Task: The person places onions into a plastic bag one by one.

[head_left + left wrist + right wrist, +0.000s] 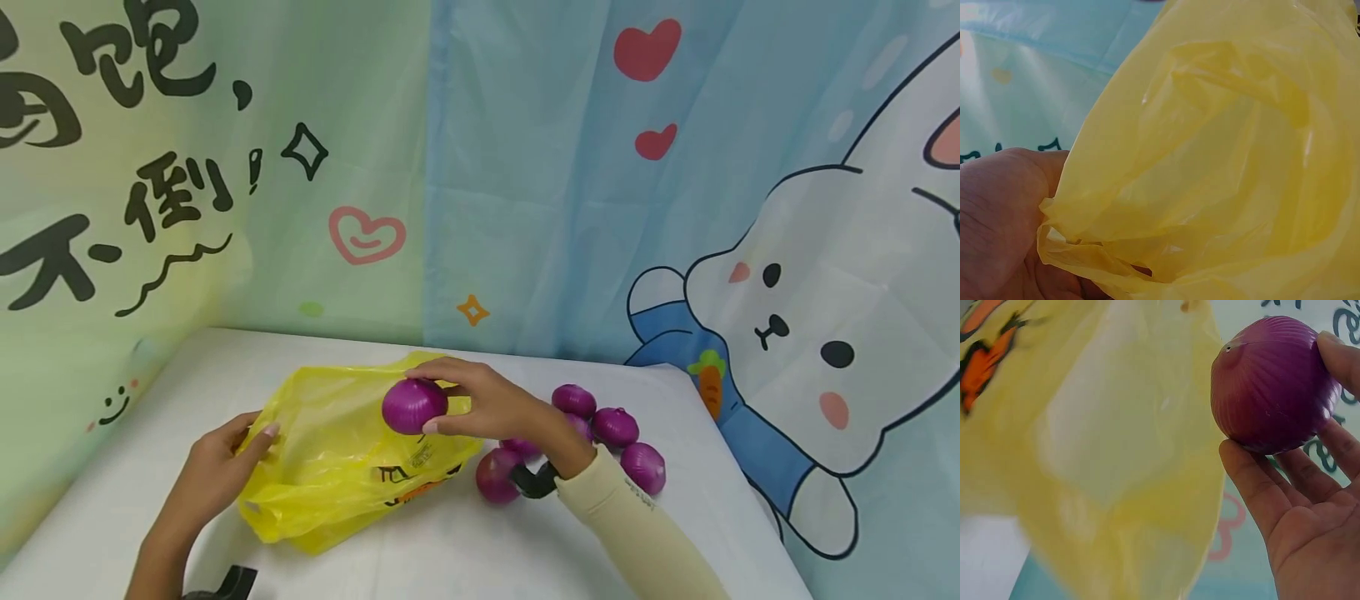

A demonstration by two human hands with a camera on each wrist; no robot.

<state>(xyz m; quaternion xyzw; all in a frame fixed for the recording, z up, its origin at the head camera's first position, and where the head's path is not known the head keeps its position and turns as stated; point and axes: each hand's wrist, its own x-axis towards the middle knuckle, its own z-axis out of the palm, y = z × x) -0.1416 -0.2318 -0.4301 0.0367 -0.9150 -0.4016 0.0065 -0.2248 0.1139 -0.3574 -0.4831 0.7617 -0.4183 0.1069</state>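
My left hand (pixel 213 468) pinches the left edge of a yellow plastic bag (pixel 322 454) on the white table. Seen from the left wrist, the bag (pixel 1229 150) spreads wide beside the palm (pixel 997 219), its fingertips hidden behind the film. Above the bag's right part, my right hand (pixel 491 404) grips a purple onion (pixel 414 407) between thumb and fingers. In the right wrist view that onion (pixel 1272 387) has smooth, striped skin, and the bag (pixel 1122 425) is to its left. Several more purple onions (pixel 643 468) lie around the right wrist, some partly hidden by the arm.
The white table (pixel 420 558) carries the bag and the loose onions. Behind it hangs a printed curtain (pixel 510 183) with hearts, dark characters and a cartoon rabbit (pixel 810 333) at the right. A black wrist strap (pixel 534 482) sits near the nearest onion.
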